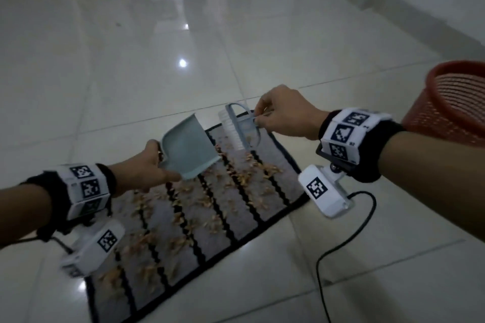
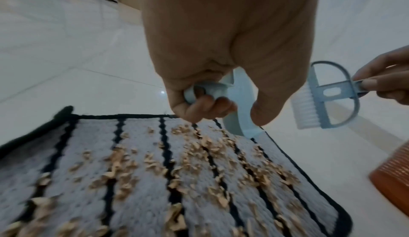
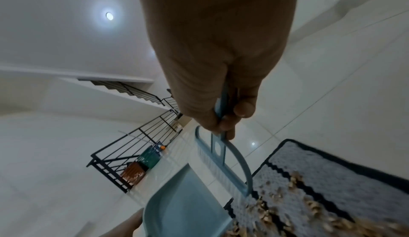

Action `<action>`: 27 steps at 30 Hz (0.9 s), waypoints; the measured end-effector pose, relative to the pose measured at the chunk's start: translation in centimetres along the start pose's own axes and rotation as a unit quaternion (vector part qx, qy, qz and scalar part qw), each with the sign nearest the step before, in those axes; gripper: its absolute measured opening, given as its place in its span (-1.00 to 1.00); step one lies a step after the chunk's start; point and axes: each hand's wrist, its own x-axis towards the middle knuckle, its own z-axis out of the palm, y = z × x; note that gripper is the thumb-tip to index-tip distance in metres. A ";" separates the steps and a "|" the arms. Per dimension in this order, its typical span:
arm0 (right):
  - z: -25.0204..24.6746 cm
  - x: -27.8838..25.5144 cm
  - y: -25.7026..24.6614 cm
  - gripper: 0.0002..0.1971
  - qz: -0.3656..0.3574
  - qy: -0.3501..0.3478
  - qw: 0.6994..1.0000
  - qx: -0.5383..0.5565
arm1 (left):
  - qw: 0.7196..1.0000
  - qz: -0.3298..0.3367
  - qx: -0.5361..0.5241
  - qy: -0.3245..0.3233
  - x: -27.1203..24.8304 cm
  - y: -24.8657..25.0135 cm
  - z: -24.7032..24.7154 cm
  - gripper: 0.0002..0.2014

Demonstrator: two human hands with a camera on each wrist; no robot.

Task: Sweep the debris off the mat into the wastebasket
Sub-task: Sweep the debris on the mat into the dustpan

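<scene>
Gripping the dustpan in my left hand, my right hand pinched the brush handle. Debris at six o'clock looked light and flaky, so I judged gentle strokes best.

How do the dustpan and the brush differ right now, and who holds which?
The dustpan is a smooth, empty, pale scoop gripped by the left hand; the brush is narrower, with white bristles and a looped frame, pinched by the right hand. Both are blue-grey plastic, held in the air over the mat's far end.
</scene>
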 end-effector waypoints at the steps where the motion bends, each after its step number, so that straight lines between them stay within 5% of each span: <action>1: 0.6 1.1 -1.5 -0.86 -0.015 -0.005 1.000 -0.003 | 1.000 -0.006 -0.003 0.018 -0.2 -1.1 -0.8 -0.18; 8: 6.8 3.8 -6.0 -0.78 -0.063 -0.006 0.994 0.085 | 0.997 -0.044 -0.044 0.034 -0.7 -6.7 -3.0 -0.02; 13: 12.5 3.9 -5.3 -0.85 -0.111 -0.081 0.979 0.151 | 0.990 -0.065 -0.084 0.095 -2.5 -10.3 -1.2 -0.06; 20: 18.9 4.3 -7.8 -0.80 -0.211 -0.142 0.952 0.172 | 0.955 -0.196 -0.144 0.170 -12.7 -19.6 1.2 0.04; 27: 24.3 3.0 -10.6 -0.80 -0.299 -0.213 0.919 0.144 | 0.943 -0.252 -0.157 0.148 -20.2 -23.5 5.8 0.09</action>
